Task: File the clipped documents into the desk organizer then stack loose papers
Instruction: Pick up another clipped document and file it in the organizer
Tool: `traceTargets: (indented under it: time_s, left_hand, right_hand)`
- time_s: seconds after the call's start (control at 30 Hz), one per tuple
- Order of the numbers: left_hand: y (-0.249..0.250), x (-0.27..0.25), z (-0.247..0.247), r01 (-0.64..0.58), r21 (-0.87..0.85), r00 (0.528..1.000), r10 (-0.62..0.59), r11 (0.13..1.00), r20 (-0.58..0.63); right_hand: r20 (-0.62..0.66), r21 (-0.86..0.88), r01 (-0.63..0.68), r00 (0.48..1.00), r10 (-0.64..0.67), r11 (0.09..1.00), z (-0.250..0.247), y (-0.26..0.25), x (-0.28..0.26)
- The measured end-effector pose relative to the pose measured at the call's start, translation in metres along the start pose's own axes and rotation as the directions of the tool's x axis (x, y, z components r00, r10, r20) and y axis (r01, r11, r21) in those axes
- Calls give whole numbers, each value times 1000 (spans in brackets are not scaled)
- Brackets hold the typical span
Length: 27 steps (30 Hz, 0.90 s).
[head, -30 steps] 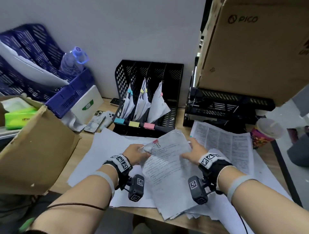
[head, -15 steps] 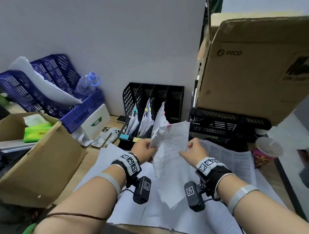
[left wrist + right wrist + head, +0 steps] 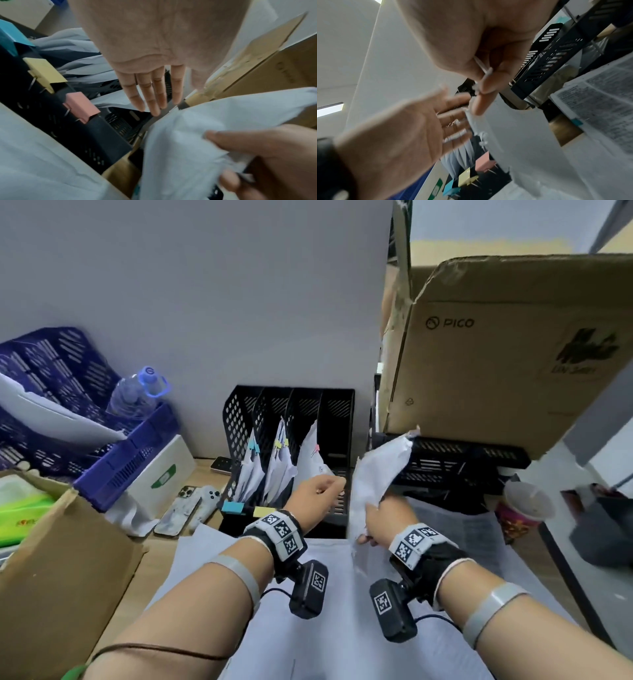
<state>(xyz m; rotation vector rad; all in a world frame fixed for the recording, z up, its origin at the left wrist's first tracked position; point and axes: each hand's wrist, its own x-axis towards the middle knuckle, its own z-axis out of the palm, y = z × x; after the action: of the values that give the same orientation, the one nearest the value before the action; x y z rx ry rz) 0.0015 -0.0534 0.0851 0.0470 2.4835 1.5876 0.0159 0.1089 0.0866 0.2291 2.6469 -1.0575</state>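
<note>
My right hand (image 3: 371, 520) pinches the lower edge of a crumpled clipped document (image 3: 378, 470), held upright just right of the black desk organizer (image 3: 301, 409). In the right wrist view, thumb and fingers (image 3: 485, 83) clamp the document (image 3: 515, 129). My left hand (image 3: 334, 484) hovers with straight fingers (image 3: 150, 97) over the organizer's right-hand slot (image 3: 120, 121) and holds nothing. Three slots hold clipped papers (image 3: 281, 470). Blue, yellow (image 3: 42, 73) and pink (image 3: 80, 106) clips sit on the organizer's front rail. Loose sheets (image 3: 325, 604) cover the desk under my wrists.
A black letter tray (image 3: 462, 457) under a PICO cardboard box (image 3: 496, 354) stands right of the organizer, with a paper cup (image 3: 525, 508) beside it. At left are a blue basket (image 3: 113, 467), a water bottle (image 3: 137, 395), phones (image 3: 185, 508) and an open cardboard box (image 3: 51, 559).
My left hand has let go of the document and opened over the organizer. My right hand alone has lifted the document and carried it up and right, beside the organizer.
</note>
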Motion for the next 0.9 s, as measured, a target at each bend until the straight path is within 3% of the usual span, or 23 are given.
traceTargets:
  time_s: [0.1, 0.17, 0.27, 0.33, 0.5, 0.63, 0.73, 0.9]
  left_hand:
    - [-32, 24, -3, 116, 251, 984, -145, 961, 100]
    - [-39, 31, -7, 121, 325, 972, -178, 938, 154]
    - [-41, 34, -21, 107, 281, 981, -148, 954, 127]
    - [-45, 38, -34, 121, 277, 987, -146, 953, 69]
    - [-65, 52, -65, 81, 88, 995, -85, 993, 47]
    - [-78, 59, -84, 82, 133, 994, -90, 988, 60]
    - [-85, 60, -94, 70, 185, 994, -84, 980, 69]
    - [-99, 63, -100, 27, 179, 995, -44, 983, 88]
  right_hand:
    - [-17, 114, -48, 999, 50, 992, -2, -6, 7]
    - [-18, 173, -78, 996, 82, 982, -1, -16, 10]
    - [-35, 211, -98, 994, 107, 973, -1, -39, 10]
    - [24, 267, -102, 995, 99, 958, 4, -57, 8]
    - [82, 198, -18, 997, 1, 980, 24, -97, 28]
    - [-42, 79, 61, 997, -58, 995, 29, -132, 49]
    - [-120, 72, 19, 993, -11, 997, 39, -146, 60]
    - [-49, 165, -43, 997, 52, 985, 64, -152, 73]
